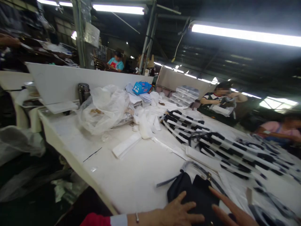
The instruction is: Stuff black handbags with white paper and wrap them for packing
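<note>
My left hand (pixel 180 212) lies flat with fingers spread on a dark navy bag (pixel 196 191) at the near edge of the white table (pixel 131 175). My right hand (pixel 231 210) rests beside it, fingers stretched out over the same bag. A thin strap with a metal buckle (pixel 208 176) runs from the bag's top. Neither hand grips anything.
Black-and-white striped items (pixel 225 150) lie in rows across the table's right. A clear plastic bag (pixel 105 108), white folded pieces (pixel 145 124), a blue box (pixel 141 87) and a metal flask (pixel 83 92) sit farther back. Other people work at the far right and back.
</note>
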A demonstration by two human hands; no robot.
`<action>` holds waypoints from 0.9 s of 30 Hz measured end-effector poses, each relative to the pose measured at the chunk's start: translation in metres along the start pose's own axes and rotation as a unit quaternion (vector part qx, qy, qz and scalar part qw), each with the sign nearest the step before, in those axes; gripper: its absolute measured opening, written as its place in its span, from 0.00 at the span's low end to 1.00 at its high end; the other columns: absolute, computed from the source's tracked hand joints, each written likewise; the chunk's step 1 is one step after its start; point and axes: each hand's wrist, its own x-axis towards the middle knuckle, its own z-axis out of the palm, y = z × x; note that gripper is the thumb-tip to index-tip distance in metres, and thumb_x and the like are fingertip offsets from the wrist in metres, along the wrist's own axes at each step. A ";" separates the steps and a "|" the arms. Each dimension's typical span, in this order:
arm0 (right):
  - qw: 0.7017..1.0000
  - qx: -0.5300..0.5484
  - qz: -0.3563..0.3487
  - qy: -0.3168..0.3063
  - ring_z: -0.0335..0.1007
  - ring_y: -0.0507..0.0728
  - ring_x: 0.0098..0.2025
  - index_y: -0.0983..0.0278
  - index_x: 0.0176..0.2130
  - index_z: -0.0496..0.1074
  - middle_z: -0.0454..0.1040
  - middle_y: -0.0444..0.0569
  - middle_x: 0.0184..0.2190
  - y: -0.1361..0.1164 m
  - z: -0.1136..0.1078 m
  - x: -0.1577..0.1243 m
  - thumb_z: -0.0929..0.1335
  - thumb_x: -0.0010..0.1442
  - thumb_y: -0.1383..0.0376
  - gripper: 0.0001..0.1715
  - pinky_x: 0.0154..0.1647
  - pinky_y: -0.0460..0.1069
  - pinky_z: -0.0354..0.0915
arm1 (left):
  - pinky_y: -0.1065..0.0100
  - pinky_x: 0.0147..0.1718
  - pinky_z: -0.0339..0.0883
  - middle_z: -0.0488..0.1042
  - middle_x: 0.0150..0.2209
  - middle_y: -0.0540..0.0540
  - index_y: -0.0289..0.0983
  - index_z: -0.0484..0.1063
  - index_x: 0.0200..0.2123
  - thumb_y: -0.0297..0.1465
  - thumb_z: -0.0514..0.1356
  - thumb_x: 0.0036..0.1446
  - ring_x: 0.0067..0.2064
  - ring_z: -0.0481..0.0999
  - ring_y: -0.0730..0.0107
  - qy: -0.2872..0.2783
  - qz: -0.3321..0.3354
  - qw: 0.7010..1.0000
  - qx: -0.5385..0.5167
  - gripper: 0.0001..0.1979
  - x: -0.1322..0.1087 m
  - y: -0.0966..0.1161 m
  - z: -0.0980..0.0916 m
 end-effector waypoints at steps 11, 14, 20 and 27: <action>0.988 0.148 -0.037 -0.015 0.76 0.62 0.46 0.60 0.41 0.80 0.81 0.51 0.41 -0.106 0.114 0.090 0.63 0.63 0.49 0.23 0.52 0.57 0.69 | 0.71 0.56 0.64 0.71 0.59 0.57 0.48 0.74 0.49 0.32 0.47 0.69 0.63 0.64 0.76 -0.012 0.032 0.990 -0.134 0.17 -0.025 -0.028 -0.039; 0.990 0.126 -0.059 -0.035 0.76 0.61 0.44 0.58 0.40 0.80 0.81 0.49 0.39 -0.102 0.123 0.083 0.63 0.64 0.51 0.21 0.52 0.57 0.67 | 0.75 0.56 0.63 0.76 0.53 0.51 0.39 0.74 0.48 0.33 0.46 0.69 0.58 0.69 0.76 0.020 -0.013 0.978 -0.209 0.17 -0.045 -0.051 -0.080; 0.988 0.142 -0.066 -0.007 0.75 0.62 0.43 0.58 0.39 0.80 0.81 0.49 0.37 -0.096 0.125 0.079 0.61 0.66 0.48 0.24 0.53 0.57 0.65 | 0.67 0.49 0.69 0.80 0.42 0.46 0.39 0.75 0.39 0.34 0.52 0.65 0.46 0.77 0.68 0.313 -0.464 0.826 -0.063 0.12 -0.106 -0.159 -0.197; 0.988 0.136 -0.075 0.012 0.74 0.60 0.41 0.59 0.37 0.79 0.80 0.49 0.35 -0.101 0.126 0.077 0.61 0.67 0.50 0.23 0.52 0.56 0.62 | 0.68 0.46 0.67 0.78 0.43 0.41 0.29 0.73 0.46 0.31 0.51 0.60 0.44 0.75 0.65 0.230 -0.763 0.594 0.107 0.17 -0.208 -0.302 -0.268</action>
